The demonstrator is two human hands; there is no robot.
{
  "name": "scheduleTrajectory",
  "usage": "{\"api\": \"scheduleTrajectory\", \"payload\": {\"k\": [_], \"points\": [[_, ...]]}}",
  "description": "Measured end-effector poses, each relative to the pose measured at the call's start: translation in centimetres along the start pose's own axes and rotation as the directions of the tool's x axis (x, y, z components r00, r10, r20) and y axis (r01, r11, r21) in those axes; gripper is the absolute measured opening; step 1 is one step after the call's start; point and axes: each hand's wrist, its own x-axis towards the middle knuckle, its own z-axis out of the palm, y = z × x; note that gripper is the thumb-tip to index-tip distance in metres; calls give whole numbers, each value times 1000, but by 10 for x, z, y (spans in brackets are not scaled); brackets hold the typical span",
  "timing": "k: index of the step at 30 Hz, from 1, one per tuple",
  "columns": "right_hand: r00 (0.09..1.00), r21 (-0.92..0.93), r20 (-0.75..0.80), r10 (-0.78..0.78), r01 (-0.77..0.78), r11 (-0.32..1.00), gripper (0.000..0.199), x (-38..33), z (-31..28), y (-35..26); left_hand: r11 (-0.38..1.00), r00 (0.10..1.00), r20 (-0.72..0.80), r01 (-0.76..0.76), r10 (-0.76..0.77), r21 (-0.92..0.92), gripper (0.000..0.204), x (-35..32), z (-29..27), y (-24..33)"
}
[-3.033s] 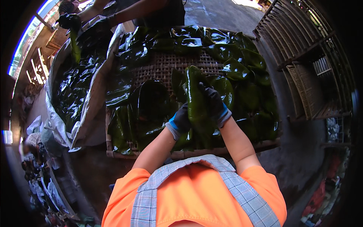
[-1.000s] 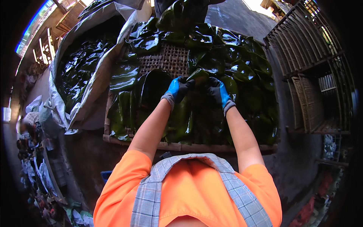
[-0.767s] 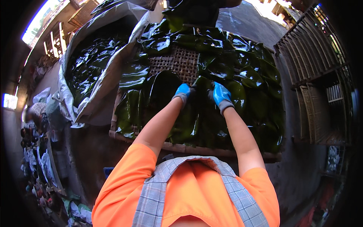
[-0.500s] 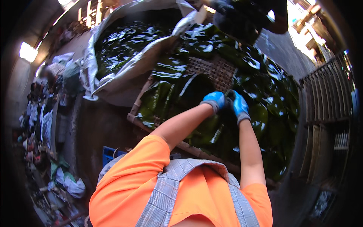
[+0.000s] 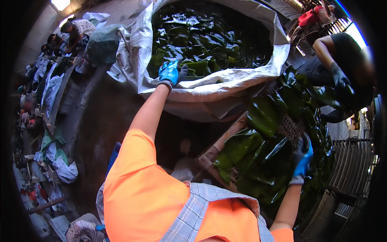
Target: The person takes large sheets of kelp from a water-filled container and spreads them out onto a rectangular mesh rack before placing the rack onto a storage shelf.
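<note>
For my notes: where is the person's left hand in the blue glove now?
In the head view, upper left of centre: left hand reaches into the large white sack of wet green leaves.

A rough open-air leaf-processing yard: a big white tarp-lined heap of wet dark green leaves (image 5: 209,36) fills the upper middle, more leaves lie on a woven rack (image 5: 290,127) at right, stacked slatted frames (image 5: 350,161) lower right, other workers (image 5: 76,30) upper left.

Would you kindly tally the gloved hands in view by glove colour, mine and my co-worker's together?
Blue gloves: 2, on the left hand and the right hand
Dark gloves: 1, on the co-worker's hand
Total: 3
</note>
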Motion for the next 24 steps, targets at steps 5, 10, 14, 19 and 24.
{"api": "scheduleTrajectory", "payload": {"k": [5, 10, 14, 19, 24], "points": [[819, 7, 562, -115, 134, 991, 27, 39, 262, -146, 985, 839, 541, -139, 62, 104, 53, -27, 49, -48], [596, -76, 790, -143, 326, 942, 29, 84, 482, -119, 971, 926, 326, -226, 191, 72, 38, -65, 48, -51], [504, -472, 861, 73, 738, 482, 23, 44, 571, -58, 991, 938, 323, -137, 127, 8, 44, -68, 44, -46], [462, -497, 868, 183, 806, 322, 21, 22, 577, -64, 995, 936, 338, -85, 97, -51, 44, -66, 48, -57], [710, -384, 699, -93, 481, 789, 27, 74, 536, -84, 975, 975, 119, -169, 186, -143, 36, -67, 55, -63]]}}
